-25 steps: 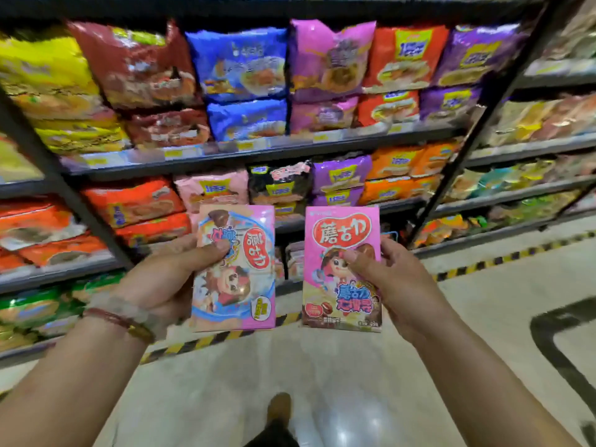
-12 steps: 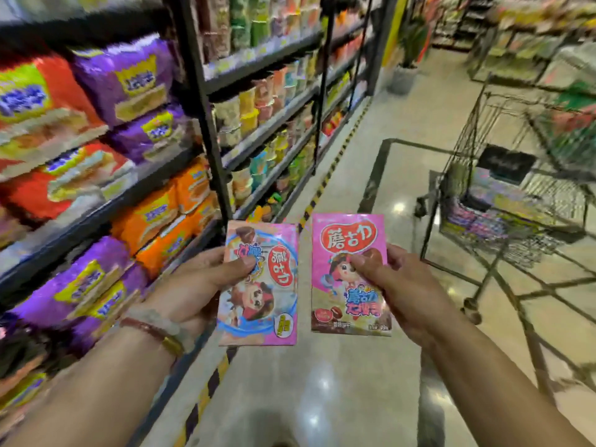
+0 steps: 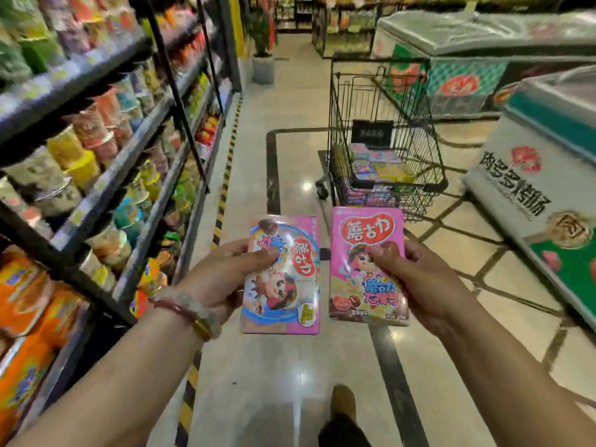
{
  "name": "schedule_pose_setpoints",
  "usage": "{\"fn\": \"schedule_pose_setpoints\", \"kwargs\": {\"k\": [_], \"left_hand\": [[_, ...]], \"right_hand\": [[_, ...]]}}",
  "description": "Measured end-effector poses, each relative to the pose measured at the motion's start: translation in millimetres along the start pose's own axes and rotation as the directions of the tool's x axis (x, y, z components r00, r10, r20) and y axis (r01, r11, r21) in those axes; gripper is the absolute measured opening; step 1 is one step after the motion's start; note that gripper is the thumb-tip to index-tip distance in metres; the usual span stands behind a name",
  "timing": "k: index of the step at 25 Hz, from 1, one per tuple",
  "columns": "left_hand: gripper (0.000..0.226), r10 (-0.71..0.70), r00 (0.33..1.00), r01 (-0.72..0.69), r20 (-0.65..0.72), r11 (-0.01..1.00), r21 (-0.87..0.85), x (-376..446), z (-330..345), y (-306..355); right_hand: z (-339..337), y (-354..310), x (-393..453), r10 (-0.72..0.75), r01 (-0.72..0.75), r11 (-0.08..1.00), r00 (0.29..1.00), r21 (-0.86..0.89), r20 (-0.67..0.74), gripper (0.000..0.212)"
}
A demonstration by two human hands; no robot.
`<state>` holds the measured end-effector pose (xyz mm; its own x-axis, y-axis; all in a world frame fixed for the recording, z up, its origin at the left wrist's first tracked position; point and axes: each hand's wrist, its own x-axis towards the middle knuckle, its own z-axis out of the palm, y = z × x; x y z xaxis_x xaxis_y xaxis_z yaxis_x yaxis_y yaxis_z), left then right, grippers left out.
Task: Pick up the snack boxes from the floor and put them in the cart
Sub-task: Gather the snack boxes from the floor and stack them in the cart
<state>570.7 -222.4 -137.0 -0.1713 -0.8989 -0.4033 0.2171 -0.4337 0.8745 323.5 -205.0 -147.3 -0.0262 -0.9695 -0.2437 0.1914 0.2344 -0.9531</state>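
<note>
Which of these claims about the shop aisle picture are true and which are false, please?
1. Each hand holds one pink snack box. True: the left hand grips the pink box with the blue swirl, and the right hand grips the pink box with the red heart label.
2. The black wire shopping cart is empty. False: colourful boxes already lie in its basket.
3. The cart stands ahead of the person, further down the aisle. True.
4. The two held boxes are stacked one on top of the other. False: they are held side by side, a narrow gap between them.
5. The shelves of packaged food are on the person's right. False: they are on the left.
</note>
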Motion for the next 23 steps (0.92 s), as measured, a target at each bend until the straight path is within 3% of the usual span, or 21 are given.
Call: {"fn": "schedule_pose_setpoints", "kwargs": {"k": [3,7,12,17,23], "left_hand": [[0.042,-0.027,0.998,0.024,0.057,0.999,0.041,52.8,31.8,11.4],[0.052,-0.02,0.997,0.015,0.072,0.997,0.073,134.8,78.2,32.8],[0.05,-0.043,0.996,0.038,0.078,0.997,0.065,234.8,132.7,55.7],[0.043,-0.067,0.994,0.063,0.091,0.997,0.046,321.7,167.3,65.7],[0.047,-0.133,0.984,0.125,0.117,0.989,0.077,436.1,176.7,80.3]], "right_hand": [[-29.3,-12.1,40.1,-0.019,0.018,0.998,1.0,0.053,0.005,0.047],[-80.3,-36.9,112.9,-0.038,0.038,0.998,0.999,0.041,-0.003,0.063],[-145.2,-70.1,198.4,-0.008,0.01,0.999,0.999,0.038,-0.053,0.036],[-192.2,-83.9,272.8,0.041,-0.039,0.999,0.991,0.016,-0.124,0.05],[-221.1,-91.7,369.5,0.091,-0.085,0.996,0.981,0.041,-0.171,0.042]]}}
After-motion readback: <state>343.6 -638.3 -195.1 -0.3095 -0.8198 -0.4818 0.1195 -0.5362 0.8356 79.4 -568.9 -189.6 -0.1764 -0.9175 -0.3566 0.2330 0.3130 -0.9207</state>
